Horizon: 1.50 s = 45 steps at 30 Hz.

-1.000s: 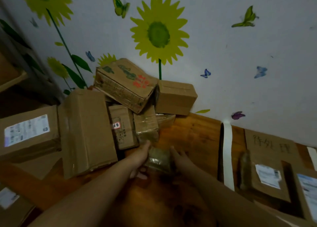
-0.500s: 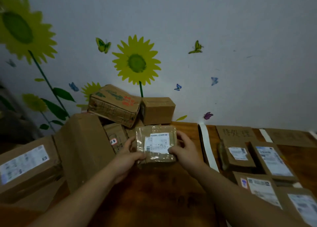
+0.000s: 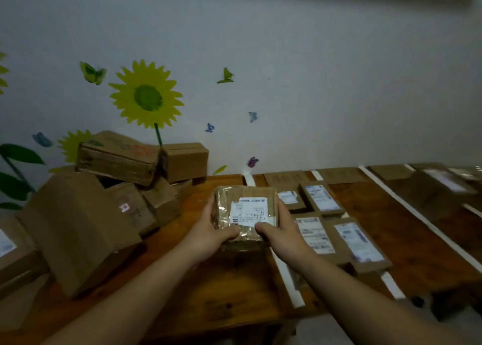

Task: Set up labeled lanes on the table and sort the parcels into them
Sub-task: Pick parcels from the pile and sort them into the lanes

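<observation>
A small taped cardboard parcel [image 3: 245,209] with a white shipping label is held up above the wooden table [image 3: 208,279]. My left hand [image 3: 208,234] grips its left side and my right hand [image 3: 280,236] grips its right side, thumbs on top. White tape strips [image 3: 287,277] mark lanes on the table's right part. Cardboard label cards [image 3: 285,178] lie at the far end of the lanes. Several labeled parcels [image 3: 357,243] lie in the first lane, right of my hands.
A heap of unsorted cardboard boxes [image 3: 114,196] fills the left side of the table against the wall. A large box [image 3: 78,227] leans at the heap's front. More parcels [image 3: 443,180] lie in a far right lane. The wall carries sunflower and butterfly stickers.
Both hands took the small parcel from the foot of the heap, lifted it and carried it rightward toward the lanes. The view turned right, showing more lanes.
</observation>
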Tool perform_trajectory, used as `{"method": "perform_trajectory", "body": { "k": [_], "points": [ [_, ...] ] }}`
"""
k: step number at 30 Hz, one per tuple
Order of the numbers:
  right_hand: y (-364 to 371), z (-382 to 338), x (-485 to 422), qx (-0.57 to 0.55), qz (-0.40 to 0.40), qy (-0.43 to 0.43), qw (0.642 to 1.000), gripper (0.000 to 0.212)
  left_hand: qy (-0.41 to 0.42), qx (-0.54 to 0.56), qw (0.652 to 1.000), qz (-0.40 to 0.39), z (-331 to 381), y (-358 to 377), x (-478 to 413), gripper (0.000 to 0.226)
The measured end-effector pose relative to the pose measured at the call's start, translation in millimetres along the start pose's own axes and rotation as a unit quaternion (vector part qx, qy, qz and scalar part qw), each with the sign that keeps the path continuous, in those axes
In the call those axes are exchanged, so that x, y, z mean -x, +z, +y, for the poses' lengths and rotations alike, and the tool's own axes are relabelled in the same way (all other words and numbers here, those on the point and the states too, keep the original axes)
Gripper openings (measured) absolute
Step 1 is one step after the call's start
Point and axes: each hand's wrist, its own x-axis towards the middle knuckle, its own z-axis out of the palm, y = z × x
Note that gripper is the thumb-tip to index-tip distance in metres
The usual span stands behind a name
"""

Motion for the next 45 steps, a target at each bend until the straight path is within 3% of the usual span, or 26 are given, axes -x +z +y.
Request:
{"method": "perform_trajectory", "body": {
  "k": [7, 12, 14, 18, 20, 28, 38, 45],
  "points": [
    [-129, 35, 58, -0.01, 0.1, 0.021, 0.995, 0.058, 0.025, -0.032, 0.994, -0.104, 22, 138, -14, 0.085],
    [-253, 55, 106, 0.008, 0.134, 0.012, 0.991, 0.052, 0.005, -0.043, 0.992, -0.115, 41, 272, -14, 0.083],
    [-298, 60, 125, 0.004, 0.134, 0.008, 0.991, 0.061, 0.004, -0.035, 0.991, -0.126, 47, 323, -13, 0.084],
    [-364, 75, 149, 0.051, 0.125, 0.012, 0.991, 0.106, -0.001, -0.026, 0.992, -0.125, 57, 400, -16, 0.082],
    [-387, 85, 153, 0.073, 0.122, 0.005, 0.99, 0.108, -0.008, -0.023, 0.99, -0.136, 60, 424, -19, 0.081],
    [-439, 120, 114, 0.127, 0.121, 0.046, 0.983, 0.107, 0.005, -0.067, 0.986, -0.151, 60, 474, -69, 0.066],
    [-477, 171, -34, 0.173, 0.042, 0.105, 0.978, 0.105, -0.018, -0.11, 0.985, -0.128, 38, 488, -202, 0.056],
    [-489, 203, -110, 0.166, 0.003, 0.077, 0.983, 0.069, -0.056, -0.107, 0.986, -0.117, 13, 489, -258, 0.08]
  ]
}}
